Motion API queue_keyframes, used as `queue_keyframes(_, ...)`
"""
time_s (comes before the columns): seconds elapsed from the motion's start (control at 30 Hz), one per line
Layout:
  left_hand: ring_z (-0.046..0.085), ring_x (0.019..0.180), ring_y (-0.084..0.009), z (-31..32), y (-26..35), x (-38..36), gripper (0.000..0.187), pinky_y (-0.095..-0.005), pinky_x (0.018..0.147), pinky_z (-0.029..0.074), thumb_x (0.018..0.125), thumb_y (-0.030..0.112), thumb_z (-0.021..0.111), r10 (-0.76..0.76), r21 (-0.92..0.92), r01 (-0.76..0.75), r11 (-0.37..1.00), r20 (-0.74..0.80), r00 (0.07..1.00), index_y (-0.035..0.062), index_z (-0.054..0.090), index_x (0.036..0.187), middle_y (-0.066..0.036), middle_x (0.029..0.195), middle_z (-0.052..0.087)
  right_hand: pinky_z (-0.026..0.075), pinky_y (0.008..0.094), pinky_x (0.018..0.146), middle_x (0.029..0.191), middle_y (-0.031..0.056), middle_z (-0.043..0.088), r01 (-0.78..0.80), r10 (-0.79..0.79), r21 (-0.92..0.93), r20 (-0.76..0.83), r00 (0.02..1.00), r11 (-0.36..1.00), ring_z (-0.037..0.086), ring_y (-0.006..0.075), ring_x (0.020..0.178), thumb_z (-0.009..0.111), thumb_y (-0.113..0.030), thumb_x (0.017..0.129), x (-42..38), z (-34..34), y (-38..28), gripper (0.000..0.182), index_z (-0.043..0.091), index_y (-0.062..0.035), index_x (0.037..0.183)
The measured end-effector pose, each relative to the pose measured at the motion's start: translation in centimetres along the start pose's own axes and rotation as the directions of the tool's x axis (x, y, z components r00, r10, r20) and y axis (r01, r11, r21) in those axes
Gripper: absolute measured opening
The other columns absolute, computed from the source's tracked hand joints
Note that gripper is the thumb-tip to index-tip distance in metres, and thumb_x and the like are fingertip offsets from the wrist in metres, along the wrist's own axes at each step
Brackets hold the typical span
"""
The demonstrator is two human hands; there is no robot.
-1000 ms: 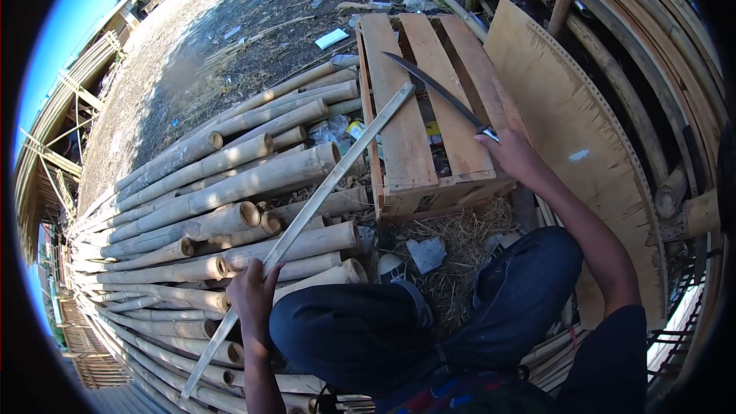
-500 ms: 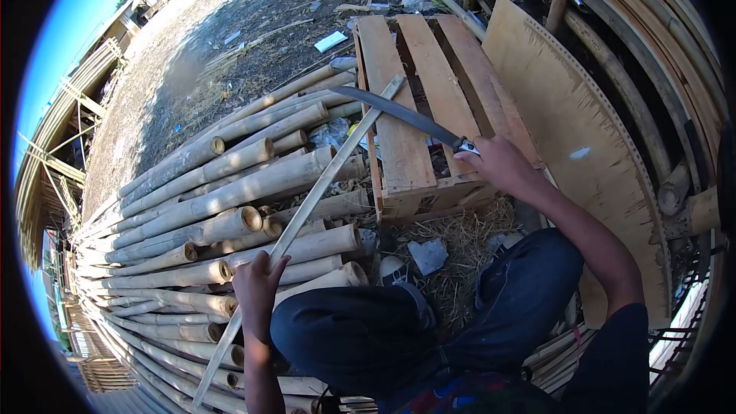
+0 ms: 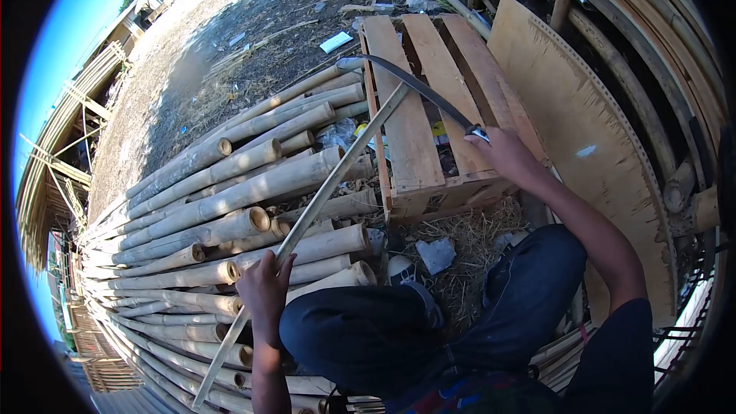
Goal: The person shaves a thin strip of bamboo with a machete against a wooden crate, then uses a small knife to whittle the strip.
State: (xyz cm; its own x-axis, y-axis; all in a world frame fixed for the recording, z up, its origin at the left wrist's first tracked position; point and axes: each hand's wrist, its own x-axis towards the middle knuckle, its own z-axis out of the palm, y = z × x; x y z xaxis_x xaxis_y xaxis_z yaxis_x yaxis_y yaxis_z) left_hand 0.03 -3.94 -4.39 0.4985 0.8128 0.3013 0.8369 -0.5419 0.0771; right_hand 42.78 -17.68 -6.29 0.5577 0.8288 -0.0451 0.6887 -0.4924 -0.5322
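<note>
My left hand point(image 3: 263, 290) is closed round a long split bamboo strip point(image 3: 331, 181), gripping it below its middle. The strip slants from lower left up to the slatted wooden crate point(image 3: 385, 119), its upper end overlapping the crate's left slat. In my right hand point(image 3: 504, 156) is the handle of a machete point(image 3: 429, 93), its dark curved blade pointing up and left. The blade crosses right at the strip's upper end, over the crate top.
Several bamboo poles point(image 3: 230, 179) lie stacked to the left, cut ends toward me. A plywood sheet point(image 3: 571, 107) leans at the right, with more poles behind it. A grey stone point(image 3: 436, 255) and straw lie by my feet. Litter dots the dirt ground beyond.
The machete has swung so its tip sits higher and further right, now at the strip's upper end. The view has shifted slightly; my left hand keeps its hold on the strip.
</note>
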Motion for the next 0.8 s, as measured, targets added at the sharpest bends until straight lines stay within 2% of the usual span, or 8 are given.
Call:
queue_keyframes(0.13,0.058,0.058,-0.0362,0.2,0.6,1.1,0.045,-0.0458,0.054,0.042,0.080,0.043,0.075,0.022,0.059,-0.024,0.998,0.043,0.999,0.0066,0.052,0.070,-0.012,0.057,0.057,0.049,0.0470,0.062,0.065,0.0246,0.061,0.003,0.001,-0.024,0.188,0.982,1.000,0.064,0.0409,0.067,0.055,-0.044,0.097,-1.7,-1.5,-3.5,0.054,0.063,0.0079,0.084)
queue_keyframes(0.27,0.057,0.057,-0.0370,0.0,0.6,0.7,0.046,-0.0460,0.054,0.042,0.080,0.044,0.075,0.013,0.058,-0.015,0.998,0.041,0.999,0.0060,0.052,0.070,-0.013,0.057,0.056,0.048,0.0483,0.062,0.066,0.0240,0.061,0.306,-0.288,-0.089,0.169,0.942,0.948,0.063,0.0411,0.065,0.054,-0.048,0.097,-1.9,0.7,-3.3,0.057,0.064,0.0069,0.086)
queue_keyframes(0.33,0.056,0.057,-0.0371,-0.3,-0.3,-0.4,0.047,-0.0457,0.054,0.042,0.080,0.045,0.075,-0.008,0.050,0.005,0.999,0.064,0.998,0.0057,0.052,0.070,-0.014,0.056,0.055,0.047,0.0478,0.061,0.064,0.0235,0.060,0.256,-0.247,-0.028,0.180,0.952,0.966,0.061,0.0406,0.062,0.053,-0.049,0.097,-1.1,0.2,-1.9,0.058,0.064,0.0060,0.084)
queue_keyframes(0.4,0.060,0.053,-0.0329,-0.1,-1.3,-1.2,0.048,-0.0420,0.049,0.043,0.082,0.048,0.073,-0.020,0.040,0.017,0.999,0.070,0.997,0.0073,0.053,0.067,-0.009,0.054,0.056,0.046,0.0475,0.060,0.062,0.0230,0.058,-0.023,0.019,0.039,0.107,0.994,0.999,0.060,0.0401,0.061,0.053,-0.049,0.097,0.3,-0.1,0.4,0.057,0.063,0.0052,0.081)
queue_keyframes(0.57,0.059,0.056,-0.0347,-0.3,0.4,0.3,0.047,-0.0435,0.052,0.043,0.080,0.046,0.075,-0.001,0.027,0.000,1.000,0.038,0.999,0.0054,0.053,0.069,-0.012,0.055,0.054,0.047,0.0471,0.061,0.063,0.0224,0.059,-0.054,0.041,0.096,0.137,0.990,0.994,0.061,0.0399,0.063,0.056,-0.049,0.096,-1.1,0.1,-1.3,0.056,0.063,0.0052,0.082)
queue_keyframes(0.63,0.059,0.056,-0.0348,-0.4,0.6,0.3,0.047,-0.0438,0.052,0.043,0.081,0.046,0.074,0.010,0.041,-0.011,0.999,0.024,1.000,0.0055,0.053,0.069,-0.012,0.055,0.055,0.049,0.0471,0.064,0.067,0.0225,0.063,0.200,-0.191,-0.042,0.159,0.969,0.979,0.064,0.0411,0.068,0.057,-0.049,0.095,-2.0,0.0,-2.7,0.055,0.066,0.0046,0.085)
queue_keyframes(0.73,0.059,0.056,-0.0349,-0.6,0.0,-0.9,0.047,-0.0444,0.052,0.043,0.081,0.046,0.074,-0.024,0.063,0.022,0.998,0.035,0.999,0.0055,0.054,0.070,-0.012,0.056,0.055,0.051,0.0472,0.067,0.071,0.0227,0.065,0.239,-0.227,-0.057,0.167,0.959,0.969,0.066,0.0417,0.072,0.058,-0.049,0.094,-1.7,-0.2,-2.8,0.056,0.066,0.0054,0.085)
queue_keyframes(0.8,0.059,0.056,-0.0350,-1.0,-0.5,-1.2,0.047,-0.0447,0.052,0.042,0.081,0.046,0.074,-0.057,0.066,0.054,0.996,0.055,0.997,0.0055,0.053,0.070,-0.012,0.056,0.055,0.050,0.0485,0.065,0.070,0.0236,0.064,0.084,-0.076,-0.060,0.125,0.989,0.995,0.065,0.0424,0.071,0.056,-0.047,0.095,0.2,-0.3,-0.3,0.055,0.065,0.0060,0.083)
